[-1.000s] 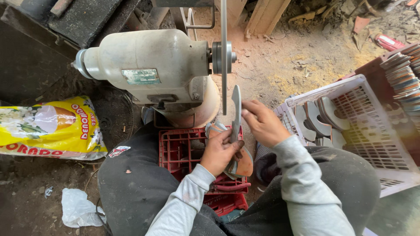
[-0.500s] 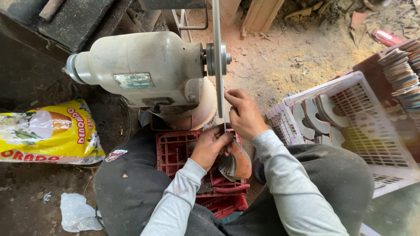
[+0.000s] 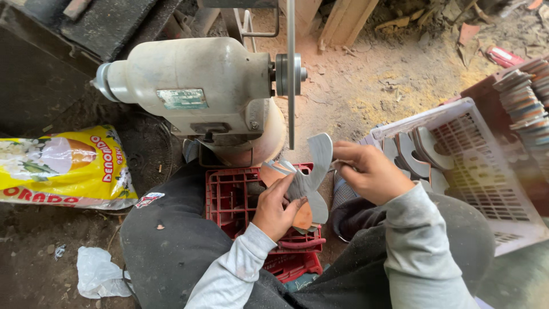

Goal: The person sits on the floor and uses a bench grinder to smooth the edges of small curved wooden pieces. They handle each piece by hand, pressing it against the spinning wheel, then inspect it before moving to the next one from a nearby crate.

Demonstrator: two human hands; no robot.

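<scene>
My left hand (image 3: 278, 209) grips a small fanned stack of curved, sickle-shaped metal pieces (image 3: 297, 183), grey with an orange-brown one underneath. My right hand (image 3: 370, 171) pinches the edge of the top grey curved piece (image 3: 320, 153), whose flat face is turned up. Both hands sit over my lap, just below the thin upright disc (image 3: 291, 74) of a grey bench motor (image 3: 189, 83). The piece hangs a little below and right of the disc's lower edge, apart from it.
A red plastic crate (image 3: 229, 197) stands between my knees. At the right a white slatted basket (image 3: 486, 183) holds more curved pieces (image 3: 409, 153); a stack of coloured parts (image 3: 526, 97) lies beyond. A yellow bag (image 3: 57, 166) and crumpled white plastic (image 3: 100, 274) lie left.
The curved piece, held edge-up against the disc before, has come down and turned flat. My right hand dropped from high beside the disc to the piece's right edge.
</scene>
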